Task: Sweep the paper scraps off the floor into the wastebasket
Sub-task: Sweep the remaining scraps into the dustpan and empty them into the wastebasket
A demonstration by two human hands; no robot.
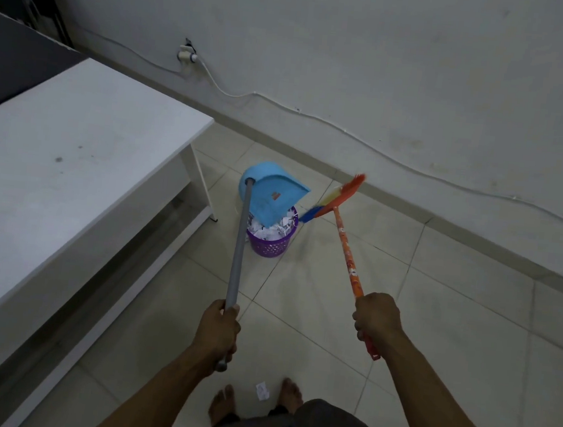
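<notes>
My left hand [219, 329] grips the grey pole of a blue dustpan [270, 195]. The pan is tipped over the purple wastebasket [270, 243], which is full of white paper scraps [273, 229]. My right hand [378, 317] grips the orange handle of a broom [336, 198], whose orange, yellow and blue bristles hang in the air just right of the basket. One paper scrap [262, 391] lies on the tiled floor between my bare feet.
A white table [73, 145] fills the left side, its leg close to the wastebasket. A white cable [317, 117] runs along the wall from a socket. Open tiled floor [451, 333] spreads to the right.
</notes>
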